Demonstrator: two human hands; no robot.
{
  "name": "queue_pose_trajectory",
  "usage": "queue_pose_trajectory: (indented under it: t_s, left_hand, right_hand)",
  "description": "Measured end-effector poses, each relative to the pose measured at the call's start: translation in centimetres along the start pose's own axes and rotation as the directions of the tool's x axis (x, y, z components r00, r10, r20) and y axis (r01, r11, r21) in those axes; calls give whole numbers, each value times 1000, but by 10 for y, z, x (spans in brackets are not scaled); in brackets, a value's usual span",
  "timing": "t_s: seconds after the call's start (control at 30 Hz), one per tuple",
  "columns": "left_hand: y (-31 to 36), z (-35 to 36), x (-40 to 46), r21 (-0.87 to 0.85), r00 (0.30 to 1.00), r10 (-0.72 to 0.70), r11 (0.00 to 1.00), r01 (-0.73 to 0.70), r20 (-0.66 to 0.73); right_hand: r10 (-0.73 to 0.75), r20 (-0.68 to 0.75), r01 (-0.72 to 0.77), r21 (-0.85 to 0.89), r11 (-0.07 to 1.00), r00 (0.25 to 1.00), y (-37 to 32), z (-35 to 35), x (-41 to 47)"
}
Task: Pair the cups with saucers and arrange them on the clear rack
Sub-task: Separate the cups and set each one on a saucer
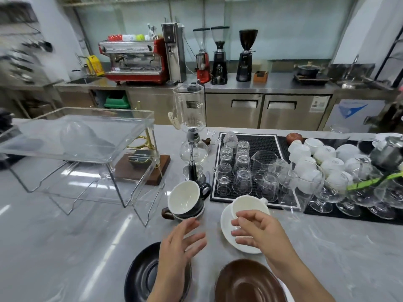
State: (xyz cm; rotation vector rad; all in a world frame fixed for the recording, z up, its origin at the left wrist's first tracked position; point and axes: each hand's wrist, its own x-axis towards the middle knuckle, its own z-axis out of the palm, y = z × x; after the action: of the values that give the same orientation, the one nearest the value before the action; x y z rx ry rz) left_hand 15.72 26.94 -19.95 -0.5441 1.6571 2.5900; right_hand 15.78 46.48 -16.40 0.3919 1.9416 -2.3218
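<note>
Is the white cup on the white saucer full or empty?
Empty. The white cup tilts toward the camera on its white saucer, and its inside shows only bare white.
</note>
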Motion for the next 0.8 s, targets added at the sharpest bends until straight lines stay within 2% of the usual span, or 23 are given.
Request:
queue_pose_trajectory:
  t_s: [0.13, 0.43, 0.8]
  left_hand:
    - [12, -22, 11, -2, 999, 4, 1000, -4, -52]
    - [40, -52, 47, 54, 998, -34, 998, 37, -54]
    - [51, -58, 82, 110, 996, -77, 991, 81, -40]
  right_hand:
    - [5, 26, -4, -18, 1000, 1000, 3, 28, 7]
    - [9, -23, -10, -22, 1000, 1000, 2, 71, 35]
    - [-33, -157, 15, -114, 993, 987, 4, 82, 71]
